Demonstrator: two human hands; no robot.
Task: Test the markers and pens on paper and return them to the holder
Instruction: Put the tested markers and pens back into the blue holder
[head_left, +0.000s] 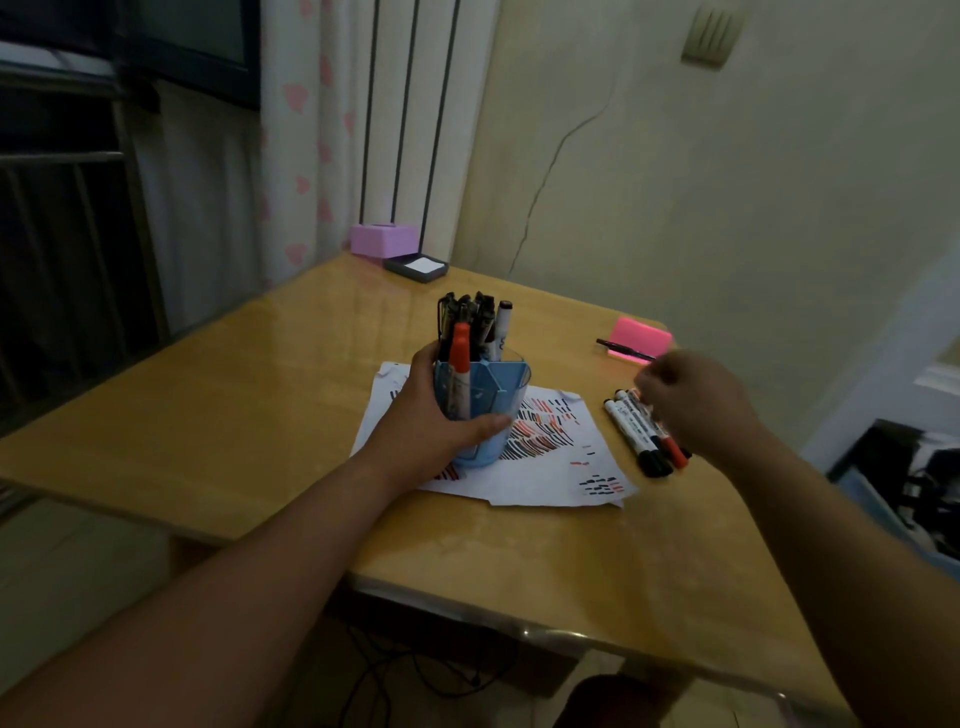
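A blue divided pen holder (506, 384) stands on white paper (550, 462) covered with red and black test strokes. It holds several dark pens, a white marker and a red-capped marker (460, 364). My left hand (436, 421) is wrapped around the holder's left side. Several white markers (636, 434) with black and red caps lie on the table to the right of the paper. My right hand (696, 400) hovers over their far ends, fingers curled; whether it grips one is hidden by blur and the hand itself.
The wooden table (234, 415) has a pink sticky-note pad (641, 338) with a black pen (623, 349) at the back right. A pink box (383, 239) and a dark tray of white notes (417, 267) sit at the far corner by the curtain. Table edges drop off near left and right.
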